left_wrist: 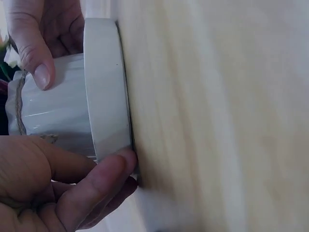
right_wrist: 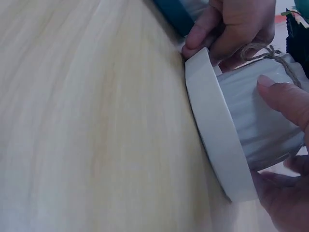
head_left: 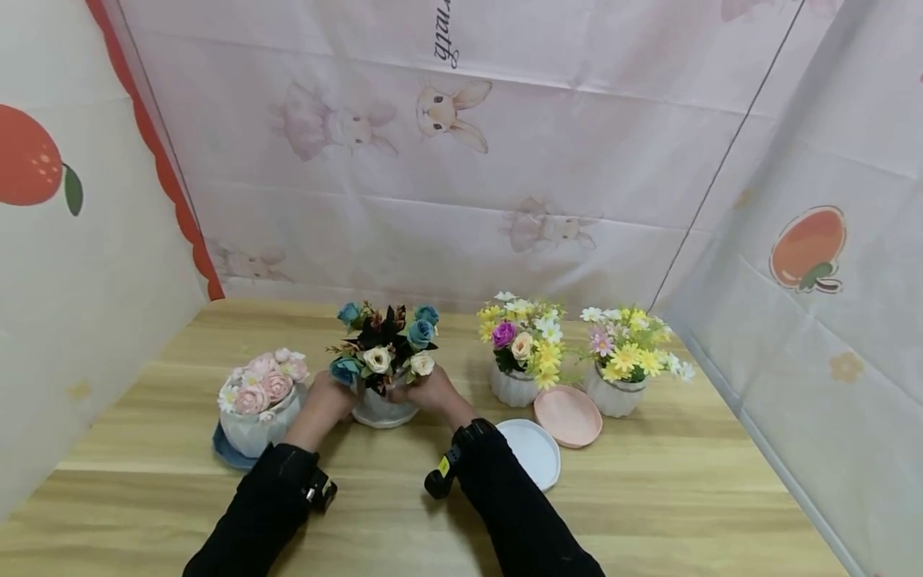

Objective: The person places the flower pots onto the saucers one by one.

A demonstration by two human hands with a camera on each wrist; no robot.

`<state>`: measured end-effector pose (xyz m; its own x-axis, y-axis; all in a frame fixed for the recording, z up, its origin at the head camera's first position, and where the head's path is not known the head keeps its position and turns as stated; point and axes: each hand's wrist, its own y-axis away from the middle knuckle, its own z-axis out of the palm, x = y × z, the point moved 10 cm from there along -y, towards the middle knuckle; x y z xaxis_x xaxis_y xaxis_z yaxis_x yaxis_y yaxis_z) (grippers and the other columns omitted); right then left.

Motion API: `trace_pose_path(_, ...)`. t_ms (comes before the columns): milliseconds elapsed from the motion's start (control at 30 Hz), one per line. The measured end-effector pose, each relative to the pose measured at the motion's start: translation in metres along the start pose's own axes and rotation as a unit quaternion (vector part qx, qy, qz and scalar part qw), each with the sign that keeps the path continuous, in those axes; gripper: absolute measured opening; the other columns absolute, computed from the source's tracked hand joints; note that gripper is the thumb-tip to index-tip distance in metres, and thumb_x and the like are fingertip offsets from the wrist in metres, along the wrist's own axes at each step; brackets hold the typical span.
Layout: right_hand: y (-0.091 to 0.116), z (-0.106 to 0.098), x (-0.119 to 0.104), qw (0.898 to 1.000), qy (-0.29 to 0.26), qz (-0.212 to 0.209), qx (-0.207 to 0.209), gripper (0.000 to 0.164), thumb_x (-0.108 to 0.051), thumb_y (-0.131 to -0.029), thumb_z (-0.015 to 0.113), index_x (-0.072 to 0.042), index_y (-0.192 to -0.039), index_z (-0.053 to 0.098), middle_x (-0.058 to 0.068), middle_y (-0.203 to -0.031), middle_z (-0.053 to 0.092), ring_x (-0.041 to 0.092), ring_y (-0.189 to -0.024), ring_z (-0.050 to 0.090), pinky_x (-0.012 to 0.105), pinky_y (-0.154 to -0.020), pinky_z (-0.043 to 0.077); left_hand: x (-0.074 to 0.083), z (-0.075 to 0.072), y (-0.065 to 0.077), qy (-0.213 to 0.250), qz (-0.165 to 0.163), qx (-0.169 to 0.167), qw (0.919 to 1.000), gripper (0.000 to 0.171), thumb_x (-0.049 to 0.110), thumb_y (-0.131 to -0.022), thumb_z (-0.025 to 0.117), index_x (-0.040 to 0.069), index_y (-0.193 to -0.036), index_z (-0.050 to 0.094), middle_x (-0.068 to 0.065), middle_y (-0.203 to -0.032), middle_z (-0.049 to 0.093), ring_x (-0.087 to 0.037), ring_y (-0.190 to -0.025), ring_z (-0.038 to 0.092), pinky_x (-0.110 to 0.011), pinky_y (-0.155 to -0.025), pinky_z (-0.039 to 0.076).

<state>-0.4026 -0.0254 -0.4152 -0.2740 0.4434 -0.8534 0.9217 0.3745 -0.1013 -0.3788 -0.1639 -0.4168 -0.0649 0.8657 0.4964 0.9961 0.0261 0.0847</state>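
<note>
Flowerpot (left_wrist: 60, 108) between both hands (head_left: 435, 393)

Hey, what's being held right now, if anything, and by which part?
The right grip holds the white flowerpot by its side wall; the left grip holds the white saucer beneath it by the rim.

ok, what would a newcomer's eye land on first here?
Likely the blue-and-cream roses at the table's centre-left, in a white pot on a white saucer, with the left hand at the saucer's rim and the right hand on the pot. Next, the pink flowers at left and the yellow-and-purple bouquet at right.
</note>
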Motion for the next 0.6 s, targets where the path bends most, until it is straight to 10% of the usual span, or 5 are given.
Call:
trace_pose_path(300,0.015,-0.008,-0.020,0.989,0.135,-0.060,-0.001,0.047,-0.020,-0.066,0.075,-0.016,-0.109,0.056,-0.003,-0.102,0.056,0.016,-0.098,0.048,0.028,-0.079,0.040,0.017,-0.006,0.018,-0.021,0.071,0.030,0.9968,0.033,0.025,-0.085,0.046,-0.006,-0.087,0.059,-0.022,-0.078,0.056,-0.028,-0.061,0.053,-0.037,-0.054,0.043)
trace_pose_path(600,0.031,-0.010,-0.010,0.930,0.357,0.065,-0.061,0.039,-0.033,-0.070,0.066,-0.007,-0.099,0.061,0.015,-0.112,0.044,0.031,-0.095,0.045,0.041,-0.073,0.041,0.034,-0.008,0.041,-0.043,0.180,-0.053,0.9813,0.054,0.022,-0.071,0.067,-0.003,-0.115,0.049,-0.018,-0.101,0.054,-0.024,-0.077,0.053,-0.035,-0.062,0.044)
